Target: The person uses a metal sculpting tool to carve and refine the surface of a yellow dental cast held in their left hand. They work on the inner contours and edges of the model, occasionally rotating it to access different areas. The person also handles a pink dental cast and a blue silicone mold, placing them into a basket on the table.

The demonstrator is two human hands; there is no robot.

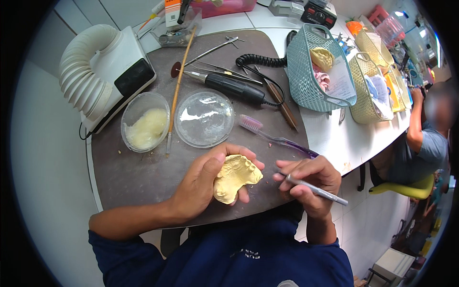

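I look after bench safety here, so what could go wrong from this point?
The pen-like metal tool in the right hand might nick the left hand, whose fingers wrap around the dental cast, if brought close.

The cast could chip if it slipped from that grip onto the bench.

The paintbrush lies across the nose of the rotary handpiece and might get flung if that were switched on.

The bare left hand [193, 184] curls like a cup near the front edge of the flat, dark grey table [148, 177]. The bare right hand [315, 184] pinches, fingers bent, by its front right corner.
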